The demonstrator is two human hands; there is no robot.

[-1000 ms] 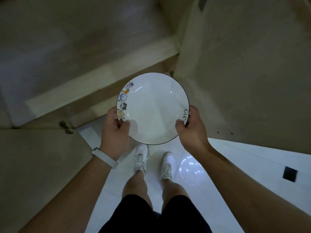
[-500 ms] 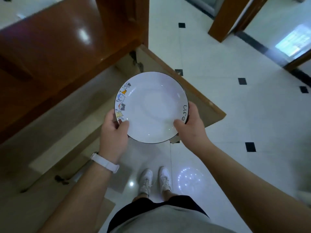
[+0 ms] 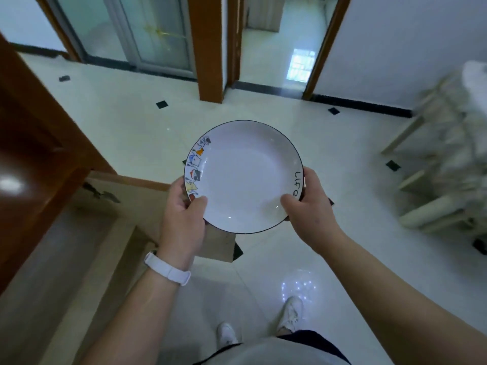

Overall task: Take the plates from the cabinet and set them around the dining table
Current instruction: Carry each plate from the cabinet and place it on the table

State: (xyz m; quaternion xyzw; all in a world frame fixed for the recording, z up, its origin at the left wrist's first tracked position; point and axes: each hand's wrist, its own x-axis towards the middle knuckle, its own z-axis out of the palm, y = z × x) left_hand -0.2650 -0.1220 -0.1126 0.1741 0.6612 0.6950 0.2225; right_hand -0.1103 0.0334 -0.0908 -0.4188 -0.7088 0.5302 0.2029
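Carrying 1 white plate (image 3: 245, 177) level over the tiled floor (image 3: 329, 154), left hand (image 3: 184, 214) and right hand (image 3: 308, 206) gripping opposite rims; next, probably, reaching the unseen dining desk.

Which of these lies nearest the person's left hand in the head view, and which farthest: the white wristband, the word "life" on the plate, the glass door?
From the left hand:
1. White wristband, just below on its own wrist.
2. Word "life", across the plate, right rim.
3. Glass door, far across the floor, top left.
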